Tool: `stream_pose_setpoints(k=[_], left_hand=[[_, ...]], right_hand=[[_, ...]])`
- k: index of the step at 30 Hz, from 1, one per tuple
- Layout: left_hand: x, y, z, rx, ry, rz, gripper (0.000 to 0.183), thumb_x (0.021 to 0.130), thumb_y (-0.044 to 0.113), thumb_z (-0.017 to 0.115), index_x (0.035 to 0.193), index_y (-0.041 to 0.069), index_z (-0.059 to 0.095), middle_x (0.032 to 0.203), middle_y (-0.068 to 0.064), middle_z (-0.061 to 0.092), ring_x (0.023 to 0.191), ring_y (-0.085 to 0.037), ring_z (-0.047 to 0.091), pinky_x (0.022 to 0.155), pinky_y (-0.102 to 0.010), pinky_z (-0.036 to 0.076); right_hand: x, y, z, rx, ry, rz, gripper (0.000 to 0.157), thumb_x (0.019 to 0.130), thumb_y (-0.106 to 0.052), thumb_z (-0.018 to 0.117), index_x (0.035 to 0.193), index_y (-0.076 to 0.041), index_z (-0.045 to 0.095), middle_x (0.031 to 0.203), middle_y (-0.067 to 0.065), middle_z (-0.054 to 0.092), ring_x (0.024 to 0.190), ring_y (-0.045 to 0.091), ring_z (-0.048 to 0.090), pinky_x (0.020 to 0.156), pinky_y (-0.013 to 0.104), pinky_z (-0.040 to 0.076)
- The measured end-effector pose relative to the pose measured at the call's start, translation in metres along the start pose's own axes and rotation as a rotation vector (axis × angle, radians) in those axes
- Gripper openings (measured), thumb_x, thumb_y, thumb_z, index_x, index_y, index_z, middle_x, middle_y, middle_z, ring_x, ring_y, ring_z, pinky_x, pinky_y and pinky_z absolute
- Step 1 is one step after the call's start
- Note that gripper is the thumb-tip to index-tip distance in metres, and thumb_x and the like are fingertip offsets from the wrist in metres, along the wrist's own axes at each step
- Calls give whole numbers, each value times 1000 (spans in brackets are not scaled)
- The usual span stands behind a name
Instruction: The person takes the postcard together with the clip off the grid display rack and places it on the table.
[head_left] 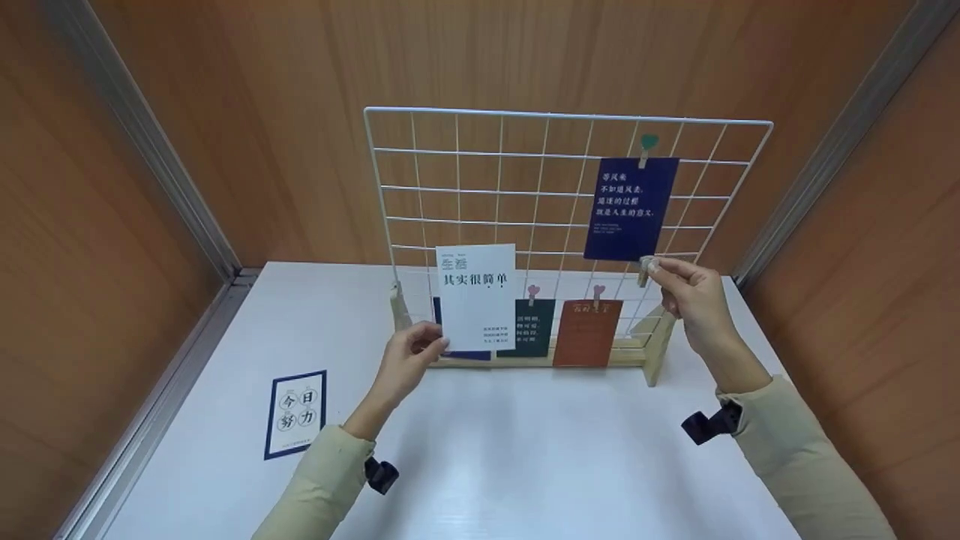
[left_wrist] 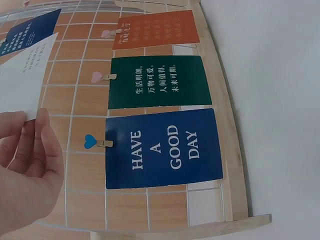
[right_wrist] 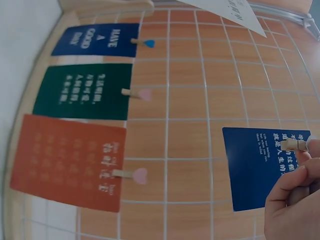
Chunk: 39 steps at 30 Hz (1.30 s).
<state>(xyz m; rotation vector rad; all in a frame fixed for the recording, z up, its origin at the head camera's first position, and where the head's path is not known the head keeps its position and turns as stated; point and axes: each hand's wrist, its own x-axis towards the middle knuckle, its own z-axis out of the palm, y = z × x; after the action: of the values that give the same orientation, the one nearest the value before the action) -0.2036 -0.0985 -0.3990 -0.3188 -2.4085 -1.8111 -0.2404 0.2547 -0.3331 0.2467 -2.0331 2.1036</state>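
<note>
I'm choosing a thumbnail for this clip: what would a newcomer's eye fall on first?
Probably the white card, held by the left hand before the lower left of the wire grid. Next might come the orange card, clipped at the grid's lower right, and the blue card clipped higher up on that side. Near the blue card's bottom edge, the right hand pinches a clip.
</note>
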Motion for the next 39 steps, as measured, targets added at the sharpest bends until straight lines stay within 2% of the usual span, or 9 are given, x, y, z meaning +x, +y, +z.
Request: stream_pose_setpoints(k=[6,9,13,16,20,23,29,39], left_hand=[[-7,-10,2,6,0,-63,12,84,3,57,93,-5,60,82,-8,56,76,-27,54,68,-36,47],[-10,-14,1,-7,-2,-73,13,84,2,57,94,-5,60,82,-9,57,77,-31,54,68,-38,47],[-12,-23,-3,-34,-16,-62,14,84,1,56,95,-6,60,83,-11,58,78,-31,55,67,-36,48],[-11,-41,-4,-47,-23,-51,14,84,3,57,96,-3,60,85,-9,58,77,-25,56,67,-32,48],[-10,-63,-5,-55,-17,-72,15,84,6,58,97,1,61,87,-6,58,77,-20,56,68,-32,47],[-13,-69,-7,-53,-13,-91,16,85,8,57,99,2,61,87,-7,58,78,-21,56,69,-34,47],[-23,-79,-17,-58,2,-111,16,85,6,57,100,1,61,85,-7,59,77,-22,56,67,-29,48],[-36,-97,-28,-55,39,-193,14,85,5,57,97,-1,60,84,-8,58,78,-22,56,67,-28,47]], right_hand=[[-8,12,-9,-3,13,40,12,84,-11,61,93,-7,68,72,-2,61,43,4,35,38,14,26],[-12,18,-13,6,32,62,10,84,-10,60,90,-8,68,67,-3,59,43,3,36,38,14,27],[-17,26,-18,9,51,100,10,84,-11,60,88,-8,68,59,-3,52,43,4,38,38,15,28],[-20,32,-23,16,53,124,10,84,-12,60,89,-9,69,63,-4,53,44,4,37,39,15,29],[-26,40,-30,26,60,145,10,85,-11,59,86,-13,69,64,-3,52,45,4,37,40,15,30],[-29,46,-36,28,69,161,10,85,-10,59,86,-10,69,64,-4,52,45,4,38,40,15,30],[-33,57,-51,-3,95,189,11,84,-13,61,88,-5,67,62,-4,50,44,4,38,40,16,30],[-40,72,-73,-79,115,267,8,86,-17,59,83,-17,66,58,-5,48,45,4,39,41,17,31]])
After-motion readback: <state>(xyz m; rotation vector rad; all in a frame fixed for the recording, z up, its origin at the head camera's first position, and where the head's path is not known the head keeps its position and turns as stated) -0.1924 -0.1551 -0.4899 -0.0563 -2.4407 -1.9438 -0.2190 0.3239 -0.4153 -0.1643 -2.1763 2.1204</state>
